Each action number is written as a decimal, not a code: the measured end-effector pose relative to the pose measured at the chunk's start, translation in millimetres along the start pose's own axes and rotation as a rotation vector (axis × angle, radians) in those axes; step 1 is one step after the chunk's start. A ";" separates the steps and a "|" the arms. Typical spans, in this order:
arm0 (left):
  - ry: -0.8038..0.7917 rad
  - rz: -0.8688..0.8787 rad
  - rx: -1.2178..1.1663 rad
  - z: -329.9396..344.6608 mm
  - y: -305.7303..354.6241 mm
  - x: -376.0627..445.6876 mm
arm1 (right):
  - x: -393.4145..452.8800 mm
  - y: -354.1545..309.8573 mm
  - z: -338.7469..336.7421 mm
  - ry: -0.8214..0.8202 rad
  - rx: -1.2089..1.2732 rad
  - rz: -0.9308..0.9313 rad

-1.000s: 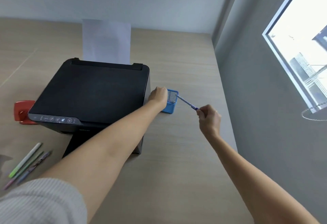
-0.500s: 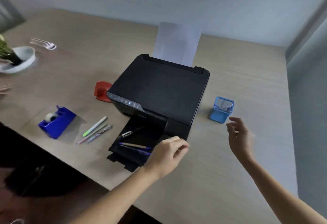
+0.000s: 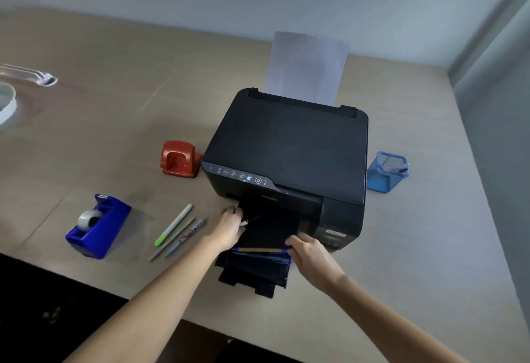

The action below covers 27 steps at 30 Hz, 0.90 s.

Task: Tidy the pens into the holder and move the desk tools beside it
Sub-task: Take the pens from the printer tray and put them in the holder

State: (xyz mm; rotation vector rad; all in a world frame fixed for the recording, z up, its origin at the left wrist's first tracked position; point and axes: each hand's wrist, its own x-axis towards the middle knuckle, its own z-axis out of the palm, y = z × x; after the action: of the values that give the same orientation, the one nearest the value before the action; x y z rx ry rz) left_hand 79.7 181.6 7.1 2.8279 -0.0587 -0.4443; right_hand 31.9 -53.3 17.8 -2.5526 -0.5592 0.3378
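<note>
A blue mesh pen holder (image 3: 384,176) stands to the right of the black printer (image 3: 286,144), with one pen leaning inside it. On the printer's output tray (image 3: 258,276) lie a black pen (image 3: 258,217), a tan pen (image 3: 258,249) and a blue pen beside the tan one. My left hand (image 3: 226,228) is curled around the clip end of the black pen. My right hand (image 3: 309,256) covers the right ends of the tan and blue pens, hiding its grip. Three more pens (image 3: 175,232) lie on the desk left of the tray. A blue tape dispenser (image 3: 97,228) and a red hole punch (image 3: 179,159) sit further left.
A sheet of paper (image 3: 307,67) stands up in the printer's rear feed. A white bowl (image 3: 7,107) and a clear plastic item (image 3: 28,76) are at the far left edge. The desk's front edge runs just below my forearms. A grey wall borders the right side.
My right hand released the pen into the holder and both hands came back to the printer's tray. My left hand closed on the black pen; my right hand reached the tan and blue pens.
</note>
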 end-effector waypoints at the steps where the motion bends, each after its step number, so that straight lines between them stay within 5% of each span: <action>1: -0.002 0.012 0.032 -4.5 -3.4 -1.2 | 10.2 -6.7 3.2 -0.008 -0.019 0.049; 6: 0.073 0.059 -0.173 -10.6 -14.5 -35.4 | 33.0 -24.0 11.7 -0.158 -0.133 0.173; 10: -0.018 0.175 -0.354 -2.4 -15.2 -58.0 | 32.4 -33.7 19.3 -0.152 -0.250 0.273; 17: -0.041 0.259 0.045 27.3 -21.0 -47.1 | 4.4 -32.0 19.5 -0.065 -0.227 0.452; 27: -0.023 0.466 0.435 23.1 -12.6 -33.3 | -70.4 -33.4 -84.7 0.155 0.113 0.308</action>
State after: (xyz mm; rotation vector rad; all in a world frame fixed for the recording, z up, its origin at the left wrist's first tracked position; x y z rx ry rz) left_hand 40.9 190.3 -7.7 3.0751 -0.8966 -0.3896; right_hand -12.7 -93.9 115.7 -2.5255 -0.0852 0.2655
